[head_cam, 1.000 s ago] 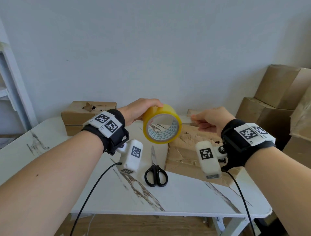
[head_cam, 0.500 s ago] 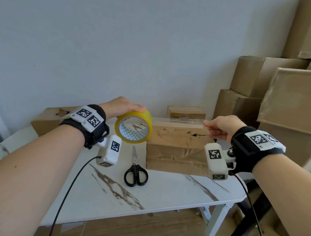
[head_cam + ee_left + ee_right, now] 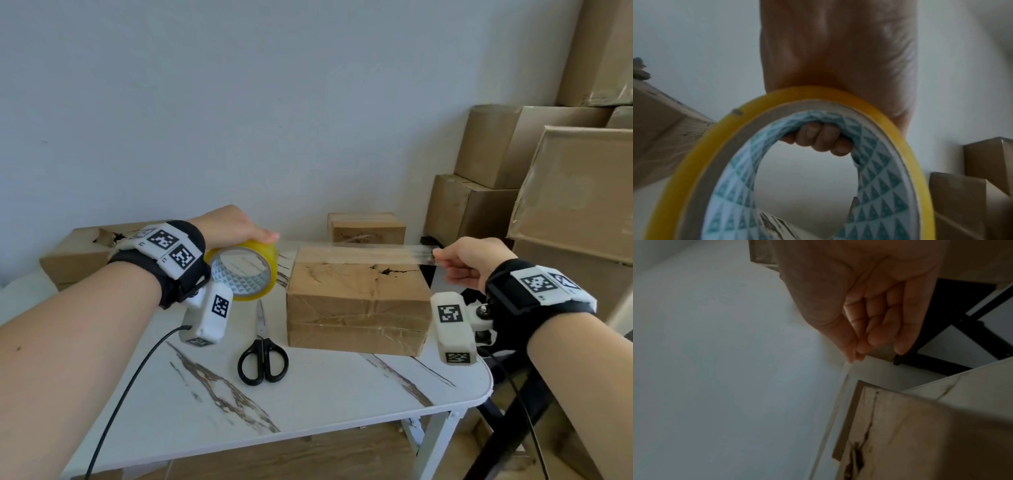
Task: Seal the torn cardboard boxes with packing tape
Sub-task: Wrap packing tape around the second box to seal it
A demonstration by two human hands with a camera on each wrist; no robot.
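Left hand (image 3: 236,224) clenched around tape roll (image 3: 245,270), fingers hooked through core, just left of box (image 3: 358,301). Right hand (image 3: 474,258) pinching strip (image 3: 359,255), stretched taut above box top. Box on counter (image 3: 342,401) near right edge, top torn along front edge. Scissors (image 3: 262,353) just left of box, apart.

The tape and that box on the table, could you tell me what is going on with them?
A person is stretching clear tape above a torn cardboard box. The left hand grips the yellow tape roll; the right hand pinches the free end past the box's right side. The strip is not pressed down yet. Scissors lie on the table.
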